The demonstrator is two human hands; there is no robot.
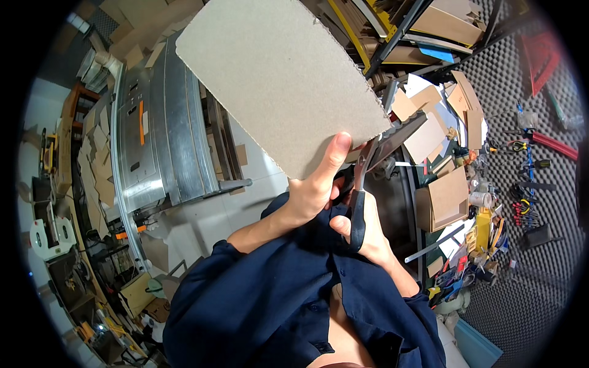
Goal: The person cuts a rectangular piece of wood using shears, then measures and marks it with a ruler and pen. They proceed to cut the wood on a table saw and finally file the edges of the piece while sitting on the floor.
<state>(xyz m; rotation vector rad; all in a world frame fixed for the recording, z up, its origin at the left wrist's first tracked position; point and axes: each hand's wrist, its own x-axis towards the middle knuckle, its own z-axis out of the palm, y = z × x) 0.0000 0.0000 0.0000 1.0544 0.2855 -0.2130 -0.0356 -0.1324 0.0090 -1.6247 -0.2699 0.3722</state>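
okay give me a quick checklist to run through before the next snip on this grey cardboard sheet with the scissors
1. Left hand grips the grey cardboard sheet at its lower edge: ok.
2. Right hand is in the black handles of the scissors: ok.
3. Blades meet the sheet's right edge: ok, they sit at that edge.
4. Left thumb clear of the blades: not ok, it lies close beside them.
5. Cut line marked on the sheet: cannot tell, no mark shows on this face.
6. Blades open enough for a bite: cannot tell, the sheet hides part of them.
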